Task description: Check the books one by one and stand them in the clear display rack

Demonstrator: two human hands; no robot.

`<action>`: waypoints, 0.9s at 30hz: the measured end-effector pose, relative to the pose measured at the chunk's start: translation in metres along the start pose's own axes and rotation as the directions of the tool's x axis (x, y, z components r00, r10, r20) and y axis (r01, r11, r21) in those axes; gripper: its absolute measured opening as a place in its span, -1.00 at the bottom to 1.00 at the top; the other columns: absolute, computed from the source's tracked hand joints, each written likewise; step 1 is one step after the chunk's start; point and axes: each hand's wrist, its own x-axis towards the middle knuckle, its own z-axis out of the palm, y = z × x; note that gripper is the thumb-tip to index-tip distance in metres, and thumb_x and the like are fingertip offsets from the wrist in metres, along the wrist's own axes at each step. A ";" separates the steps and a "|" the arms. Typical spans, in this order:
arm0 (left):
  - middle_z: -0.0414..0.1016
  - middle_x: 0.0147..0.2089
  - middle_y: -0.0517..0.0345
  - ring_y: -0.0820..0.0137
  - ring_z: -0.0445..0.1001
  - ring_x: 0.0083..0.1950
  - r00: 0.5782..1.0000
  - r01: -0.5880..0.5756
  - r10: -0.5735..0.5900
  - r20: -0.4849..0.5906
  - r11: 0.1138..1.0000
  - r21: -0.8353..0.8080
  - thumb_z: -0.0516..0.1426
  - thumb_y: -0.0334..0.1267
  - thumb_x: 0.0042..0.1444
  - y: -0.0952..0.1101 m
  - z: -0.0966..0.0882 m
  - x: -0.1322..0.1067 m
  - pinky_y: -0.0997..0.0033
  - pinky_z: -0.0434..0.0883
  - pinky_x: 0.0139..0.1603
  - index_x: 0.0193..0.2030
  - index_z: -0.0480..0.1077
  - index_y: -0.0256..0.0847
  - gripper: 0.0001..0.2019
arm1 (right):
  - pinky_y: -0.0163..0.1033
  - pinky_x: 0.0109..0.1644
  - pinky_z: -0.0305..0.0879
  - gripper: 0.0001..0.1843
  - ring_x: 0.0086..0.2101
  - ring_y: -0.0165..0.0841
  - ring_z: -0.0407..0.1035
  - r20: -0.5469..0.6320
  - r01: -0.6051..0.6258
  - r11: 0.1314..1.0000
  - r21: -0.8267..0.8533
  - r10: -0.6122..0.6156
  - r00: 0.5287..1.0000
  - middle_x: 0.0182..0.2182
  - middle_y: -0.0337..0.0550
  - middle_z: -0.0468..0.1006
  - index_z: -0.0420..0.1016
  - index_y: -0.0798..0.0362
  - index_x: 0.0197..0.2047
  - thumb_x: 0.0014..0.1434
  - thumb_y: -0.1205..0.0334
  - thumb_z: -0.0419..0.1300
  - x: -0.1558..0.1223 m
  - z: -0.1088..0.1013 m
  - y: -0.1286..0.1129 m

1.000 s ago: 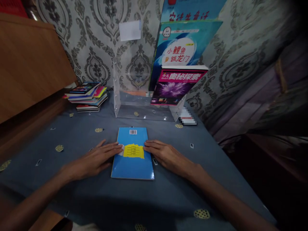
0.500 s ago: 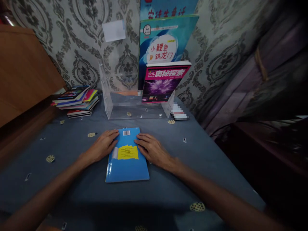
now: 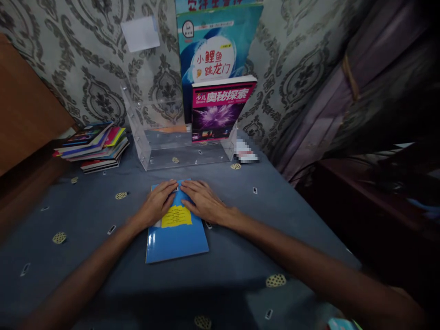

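Observation:
A blue book (image 3: pixel 178 245) with a yellow text patch lies flat on the dark blue cloth. My left hand (image 3: pixel 158 201) rests on its upper left part, fingers stretched out. On its upper right part lies my right hand (image 3: pixel 201 199), also with fingers extended. The fingertips of both hands nearly meet over the barcode and cover most of it. Beyond the hands stands a clear acrylic rack (image 3: pixel 144 153). At the rack's right side leans a magenta and purple book (image 3: pixel 216 114), in front of a teal book (image 3: pixel 220 50).
A pile of books (image 3: pixel 94 146) sits at the back left, by a wooden panel (image 3: pixel 30 105). To the right of the rack lies a small blurred item (image 3: pixel 245 151). A curtain (image 3: pixel 330 105) hangs at right. Part of a colourful thing (image 3: pixel 342 324) shows at the bottom right edge.
Both hands have slid inward from the book's side edges onto its top cover, hiding most of the barcode. The whole view has shifted, so the scene sits farther left.

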 end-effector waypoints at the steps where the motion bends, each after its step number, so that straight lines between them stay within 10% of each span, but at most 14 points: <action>1: 0.43 0.26 -0.08 0.19 0.39 0.31 1.000 0.000 0.000 0.003 1.000 -0.005 -0.07 -0.20 0.38 0.000 0.000 0.000 0.02 0.34 0.33 0.22 0.38 -0.22 -0.61 | 0.15 0.38 0.07 -0.50 0.30 -0.10 0.20 -0.004 -0.024 1.000 0.001 0.024 1.000 0.28 0.20 0.36 0.34 0.21 0.30 0.36 0.18 0.09 0.003 0.001 0.002; 27: 0.45 -0.11 0.02 0.19 0.43 -0.01 0.990 0.116 -0.123 0.070 0.989 0.088 -0.01 -0.30 0.30 0.014 0.003 0.042 0.11 0.42 0.08 0.04 0.41 -0.21 -0.74 | 0.12 0.32 0.16 -0.28 0.23 -0.04 0.24 -0.094 -0.219 0.935 0.280 0.254 0.963 0.21 0.22 0.40 0.20 0.25 0.35 0.21 0.11 0.22 0.002 0.007 0.029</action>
